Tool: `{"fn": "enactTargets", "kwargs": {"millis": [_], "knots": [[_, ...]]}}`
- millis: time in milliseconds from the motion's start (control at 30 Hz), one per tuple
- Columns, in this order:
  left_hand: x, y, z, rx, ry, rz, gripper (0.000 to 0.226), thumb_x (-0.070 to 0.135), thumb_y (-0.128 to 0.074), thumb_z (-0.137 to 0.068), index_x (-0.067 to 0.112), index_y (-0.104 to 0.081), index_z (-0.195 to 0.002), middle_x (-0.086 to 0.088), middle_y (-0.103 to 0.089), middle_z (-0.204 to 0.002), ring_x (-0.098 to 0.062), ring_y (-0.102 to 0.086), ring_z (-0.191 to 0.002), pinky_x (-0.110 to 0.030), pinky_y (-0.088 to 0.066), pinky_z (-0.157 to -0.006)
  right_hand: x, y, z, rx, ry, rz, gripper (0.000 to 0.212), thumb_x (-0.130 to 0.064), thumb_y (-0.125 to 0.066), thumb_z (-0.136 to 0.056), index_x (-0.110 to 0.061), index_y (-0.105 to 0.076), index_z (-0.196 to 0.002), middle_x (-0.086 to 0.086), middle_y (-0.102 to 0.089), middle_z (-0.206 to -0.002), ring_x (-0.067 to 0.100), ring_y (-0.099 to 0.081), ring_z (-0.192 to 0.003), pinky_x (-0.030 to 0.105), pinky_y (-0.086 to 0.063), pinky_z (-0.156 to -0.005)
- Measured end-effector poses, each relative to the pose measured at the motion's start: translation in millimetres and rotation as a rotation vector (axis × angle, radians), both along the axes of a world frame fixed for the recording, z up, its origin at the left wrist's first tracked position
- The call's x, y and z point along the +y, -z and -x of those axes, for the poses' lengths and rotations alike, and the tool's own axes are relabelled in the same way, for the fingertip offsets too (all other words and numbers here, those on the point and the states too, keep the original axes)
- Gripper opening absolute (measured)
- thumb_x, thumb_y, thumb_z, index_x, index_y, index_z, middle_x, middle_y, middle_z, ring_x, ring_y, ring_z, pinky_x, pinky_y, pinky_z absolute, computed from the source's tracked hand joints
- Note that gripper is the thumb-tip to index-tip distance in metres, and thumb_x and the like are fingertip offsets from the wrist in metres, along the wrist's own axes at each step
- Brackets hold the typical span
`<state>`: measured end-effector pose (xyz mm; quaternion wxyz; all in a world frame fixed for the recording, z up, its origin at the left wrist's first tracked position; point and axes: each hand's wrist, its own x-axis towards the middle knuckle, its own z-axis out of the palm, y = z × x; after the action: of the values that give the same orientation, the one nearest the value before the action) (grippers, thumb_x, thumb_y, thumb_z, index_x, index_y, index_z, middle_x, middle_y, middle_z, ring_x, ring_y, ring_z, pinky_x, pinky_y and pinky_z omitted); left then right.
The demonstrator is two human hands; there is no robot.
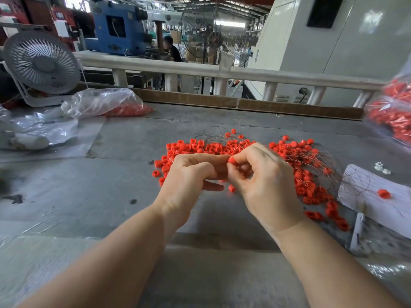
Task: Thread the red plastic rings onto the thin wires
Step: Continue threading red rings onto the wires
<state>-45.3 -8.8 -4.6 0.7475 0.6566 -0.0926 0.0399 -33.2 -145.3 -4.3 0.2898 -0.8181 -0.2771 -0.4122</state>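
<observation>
One grey worktable point(124, 174), the landmark for all entries below, scuffed and partly covered by plastic sheet. One clear bag of red rings point(393, 114) at the table's far right edge, blurred. One grey desk fan point(42, 63) at the table's far left corner. One clear plastic bag point(100, 103), crumpled, just right of the fan on the table, red pieces showing inside. One white paper sheet point(373, 194) at the table's right side, a single ring lying on it. One loose heap of red plastic rings point(307, 174) across the table's centre, spreading rightward toward the paper. One bundle of thin wires point(322, 161) lying tangled over and through the heap's right half. One left hand point(189, 172) above the table's centre, fingers curled inward toward the right hand; what it grips is hidden. One right hand point(262, 174), touching the left, fingertips pinching a single red ring point(231, 160) just over the heap's near edge.
</observation>
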Motion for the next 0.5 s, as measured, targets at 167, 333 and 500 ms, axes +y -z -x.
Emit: {"fn": "enactTargets", "kwargs": {"millis": [167,333,500], "knots": [[0.9,0.7,-1.9,0.053,0.004,0.050,0.015,0.030,-0.069,-0.073,0.016,-0.075,-0.072,-0.005,-0.072,-0.075,-0.015,-0.069,-0.073,-0.019,-0.051,-0.056,1.1,0.9,1.7,-0.031,-0.006,0.057,0.012,-0.003,-0.066,-0.077,0.002,-0.061,-0.067,0.011,-0.059,-0.067,0.028,-0.056,-0.063,0.035,-0.048,-0.058],[1.5,3.7,-6.0,0.085,0.014,0.107,0.020,0.032,-0.070,-0.060,0.017,-0.070,-0.073,-0.001,-0.069,-0.069,-0.009,-0.064,-0.066,-0.017,-0.049,-0.055,0.7,1.2,2.8,-0.015,-0.025,0.046,0.010,-0.007,-0.067,-0.078,-0.001,-0.063,-0.070,0.008,-0.063,-0.071,0.027,-0.059,-0.068,0.039,-0.050,-0.061],[0.0,4.8,-7.6,0.067,0.037,0.184,0.018,0.020,-0.066,-0.065,0.015,-0.072,-0.081,0.000,-0.072,-0.072,-0.007,-0.065,-0.064,-0.016,-0.050,-0.056,1.6,2.4,1.4,0.098,-0.035,-0.173,0.021,0.000,-0.076,-0.071,-0.007,-0.061,-0.083,-0.005,-0.060,-0.074,0.007,-0.054,-0.064,0.028,-0.050,-0.062]]}}
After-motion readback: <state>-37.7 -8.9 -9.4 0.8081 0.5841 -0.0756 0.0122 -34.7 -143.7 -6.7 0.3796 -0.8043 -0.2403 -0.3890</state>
